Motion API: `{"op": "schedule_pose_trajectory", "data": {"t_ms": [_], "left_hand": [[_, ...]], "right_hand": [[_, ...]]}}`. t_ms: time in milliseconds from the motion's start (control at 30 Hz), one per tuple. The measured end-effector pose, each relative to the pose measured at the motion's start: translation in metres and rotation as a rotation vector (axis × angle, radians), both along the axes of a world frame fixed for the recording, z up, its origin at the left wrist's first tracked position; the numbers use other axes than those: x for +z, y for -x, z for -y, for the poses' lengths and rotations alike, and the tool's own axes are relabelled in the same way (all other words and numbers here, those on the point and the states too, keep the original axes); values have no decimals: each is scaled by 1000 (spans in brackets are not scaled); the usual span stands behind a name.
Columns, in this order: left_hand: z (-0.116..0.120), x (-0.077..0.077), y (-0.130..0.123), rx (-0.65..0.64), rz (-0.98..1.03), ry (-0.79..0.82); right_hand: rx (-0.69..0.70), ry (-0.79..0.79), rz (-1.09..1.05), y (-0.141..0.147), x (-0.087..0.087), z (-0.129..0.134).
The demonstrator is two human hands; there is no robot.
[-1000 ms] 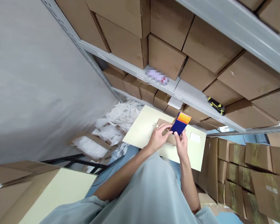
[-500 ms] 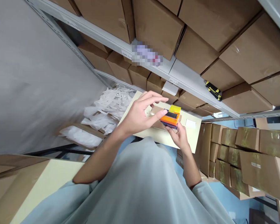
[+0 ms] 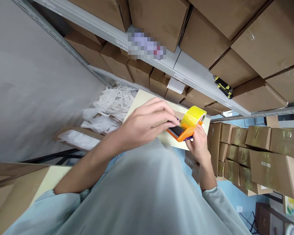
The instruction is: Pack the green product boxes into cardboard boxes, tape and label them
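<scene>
An orange tape dispenser (image 3: 185,133) with a roll of yellow tape (image 3: 194,116) on it is held over the pale tabletop (image 3: 140,100). My right hand (image 3: 198,141) is closed around the dispenser's right end. My left hand (image 3: 153,121) reaches in from the left, its fingertips pinched together at the dispenser's dark roller, by the tape. What lies between those fingertips is too small to make out. Part of a brown cardboard piece shows on the tabletop behind the hands.
Shelves with brown boxes (image 3: 205,36) rise ahead, with a black and yellow cutter (image 3: 222,87) on one shelf. White paper scraps (image 3: 115,101) are heaped at the left. Taped boxes (image 3: 256,140) are stacked at the right.
The dispenser has turned and come up closer, so the yellow roll shows more fully. My left hand's fingers have closed from a spread pose onto the dispenser's roller end.
</scene>
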State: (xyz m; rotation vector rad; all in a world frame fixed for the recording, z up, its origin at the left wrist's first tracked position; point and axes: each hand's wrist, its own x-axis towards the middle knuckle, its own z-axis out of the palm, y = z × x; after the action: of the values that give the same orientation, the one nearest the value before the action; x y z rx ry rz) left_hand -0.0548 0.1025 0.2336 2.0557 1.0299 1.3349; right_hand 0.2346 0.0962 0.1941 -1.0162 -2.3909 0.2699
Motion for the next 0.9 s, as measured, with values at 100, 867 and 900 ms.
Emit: {"op": "schedule_pose_trajectory", "data": {"t_ms": [100,867,900], "left_hand": [[15,-1,-3,64,-10,-151],[1,-210,15,450,553,917],[-4,-223,14,462,573,938]], "right_hand": [[-30,-68,20,-1,5,6],[10,1223,509,-44,-28,-95],[-10,1238,529,-39,-35,-106]]}}
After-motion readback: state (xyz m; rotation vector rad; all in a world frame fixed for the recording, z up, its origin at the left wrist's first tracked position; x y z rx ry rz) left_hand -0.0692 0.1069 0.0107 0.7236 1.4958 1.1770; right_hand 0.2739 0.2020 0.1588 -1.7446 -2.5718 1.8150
